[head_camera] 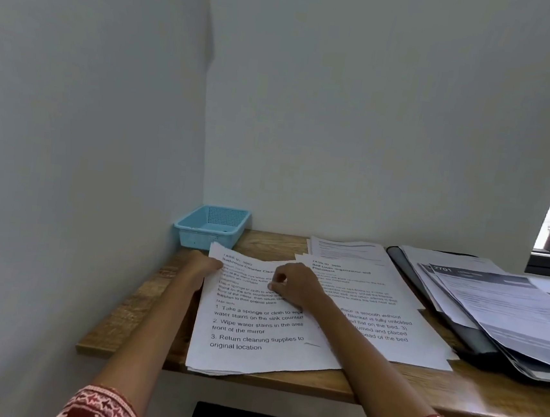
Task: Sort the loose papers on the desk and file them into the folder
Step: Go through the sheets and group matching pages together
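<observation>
We see wooden desk [144, 300] in white corner. Left hand [202, 263] grips left edge of bathroom-cleaning sheet [248, 327] atop near stack. Right hand [294, 286] pinches same sheet mid-page. Bed-linen sheet [375, 305] just beside. Dark folder [469, 334] at right, papers on it. Blue basket [209, 227] in corner.

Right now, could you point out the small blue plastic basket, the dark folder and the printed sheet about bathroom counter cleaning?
Small blue plastic basket [212, 227]: head view, on its inner mesh floor.
Dark folder [475, 342]: head view, on its bare near cover.
Printed bathroom counter cleaning sheet [248, 332]: head view, on its lower text.
</observation>
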A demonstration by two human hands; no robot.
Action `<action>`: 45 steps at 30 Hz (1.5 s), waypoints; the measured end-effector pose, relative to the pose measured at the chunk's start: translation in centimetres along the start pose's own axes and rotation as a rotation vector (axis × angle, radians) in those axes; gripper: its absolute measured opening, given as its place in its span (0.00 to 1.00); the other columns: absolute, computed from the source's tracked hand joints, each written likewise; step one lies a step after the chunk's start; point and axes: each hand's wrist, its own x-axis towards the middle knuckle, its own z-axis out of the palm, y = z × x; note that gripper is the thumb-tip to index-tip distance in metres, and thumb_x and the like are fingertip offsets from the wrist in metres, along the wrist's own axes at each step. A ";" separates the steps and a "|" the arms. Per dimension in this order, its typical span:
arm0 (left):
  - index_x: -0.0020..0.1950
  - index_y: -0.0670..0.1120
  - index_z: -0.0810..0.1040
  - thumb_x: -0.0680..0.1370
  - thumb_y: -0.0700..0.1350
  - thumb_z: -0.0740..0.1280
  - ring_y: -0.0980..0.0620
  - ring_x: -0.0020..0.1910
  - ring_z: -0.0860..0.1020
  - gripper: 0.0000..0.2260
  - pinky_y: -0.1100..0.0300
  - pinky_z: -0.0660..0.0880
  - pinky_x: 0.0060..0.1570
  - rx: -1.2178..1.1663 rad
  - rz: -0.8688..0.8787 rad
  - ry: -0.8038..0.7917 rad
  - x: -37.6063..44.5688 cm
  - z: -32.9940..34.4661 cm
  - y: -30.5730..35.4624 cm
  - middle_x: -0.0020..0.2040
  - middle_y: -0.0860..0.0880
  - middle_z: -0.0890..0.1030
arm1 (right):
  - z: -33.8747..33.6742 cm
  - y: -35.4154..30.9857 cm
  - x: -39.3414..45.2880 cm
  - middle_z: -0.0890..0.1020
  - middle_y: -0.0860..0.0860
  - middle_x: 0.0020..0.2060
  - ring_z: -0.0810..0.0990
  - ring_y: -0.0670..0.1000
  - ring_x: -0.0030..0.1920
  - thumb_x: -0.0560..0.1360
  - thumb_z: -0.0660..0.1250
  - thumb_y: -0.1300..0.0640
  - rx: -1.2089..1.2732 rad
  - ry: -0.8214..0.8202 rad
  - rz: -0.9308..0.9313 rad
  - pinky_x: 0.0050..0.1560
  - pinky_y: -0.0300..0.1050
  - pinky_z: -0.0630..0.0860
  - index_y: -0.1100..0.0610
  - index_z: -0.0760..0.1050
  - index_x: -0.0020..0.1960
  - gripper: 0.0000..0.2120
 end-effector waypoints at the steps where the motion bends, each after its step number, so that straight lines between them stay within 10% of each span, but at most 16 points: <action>1: 0.64 0.33 0.70 0.76 0.36 0.67 0.41 0.61 0.74 0.18 0.54 0.70 0.50 0.014 0.000 -0.022 -0.3 0.2 0.0 0.62 0.38 0.75 | 0.0 0.1 -0.1 0.82 0.52 0.49 0.78 0.51 0.51 0.75 0.68 0.50 0.017 0.005 0.002 0.45 0.39 0.68 0.57 0.80 0.51 0.11; 6: 0.61 0.33 0.71 0.77 0.32 0.63 0.40 0.57 0.76 0.12 0.53 0.73 0.50 0.006 0.005 -0.038 -1.4 0.8 -0.2 0.59 0.38 0.77 | 0.7 0.6 -0.5 0.83 0.53 0.48 0.78 0.49 0.47 0.74 0.69 0.50 0.084 0.062 -0.001 0.46 0.39 0.70 0.57 0.81 0.51 0.12; 11: 0.61 0.35 0.73 0.79 0.31 0.59 0.38 0.59 0.76 0.12 0.48 0.73 0.55 -0.300 0.019 -0.038 -1.9 -1.2 -0.5 0.60 0.37 0.77 | -0.5 0.7 -0.3 0.78 0.51 0.55 0.72 0.50 0.56 0.75 0.69 0.52 0.358 0.519 0.105 0.52 0.41 0.67 0.59 0.74 0.62 0.19; 17: 0.60 0.36 0.74 0.79 0.32 0.61 0.41 0.50 0.77 0.11 0.48 0.74 0.52 -0.353 0.123 0.011 -2.6 -4.5 -0.1 0.55 0.38 0.78 | -0.7 -0.2 -0.2 0.80 0.46 0.36 0.78 0.48 0.39 0.72 0.72 0.60 0.769 0.425 0.157 0.36 0.28 0.71 0.62 0.79 0.47 0.06; 28: 0.56 0.38 0.74 0.81 0.37 0.58 0.39 0.50 0.79 0.07 0.43 0.75 0.54 -0.369 0.189 -0.001 -3.3 -7.6 0.2 0.51 0.39 0.79 | -1.9 -2.2 0.2 0.83 0.60 0.38 0.82 0.57 0.40 0.69 0.74 0.65 1.067 0.400 0.196 0.44 0.46 0.80 0.61 0.77 0.40 0.06; 34: 0.47 0.40 0.76 0.83 0.40 0.54 0.43 0.50 0.78 0.12 0.50 0.74 0.54 -0.279 0.257 0.073 -3.8 -8.6 -0.3 0.52 0.41 0.79 | -3.2 -2.2 -0.3 0.82 0.58 0.42 0.81 0.54 0.41 0.72 0.69 0.66 1.020 0.400 0.253 0.41 0.44 0.79 0.57 0.74 0.39 0.07; 39: 0.54 0.35 0.77 0.82 0.39 0.55 0.40 0.50 0.80 0.12 0.48 0.76 0.52 -0.236 0.344 0.150 -4.7 -10.1 -0.8 0.52 0.38 0.81 | -6.2 0.1 -0.7 0.77 0.54 0.42 0.74 0.53 0.41 0.75 0.60 0.68 0.626 0.704 0.431 0.38 0.42 0.67 0.60 0.75 0.51 0.09; 45: 0.50 0.42 0.78 0.82 0.39 0.55 0.45 0.45 0.80 0.11 0.55 0.76 0.45 -0.211 0.394 0.117 -5.7 -12.5 -1.3 0.47 0.42 0.82 | -6.8 5.1 -2.2 0.80 0.57 0.42 0.75 0.55 0.39 0.76 0.55 0.67 0.114 0.480 0.420 0.37 0.44 0.65 0.57 0.73 0.54 0.12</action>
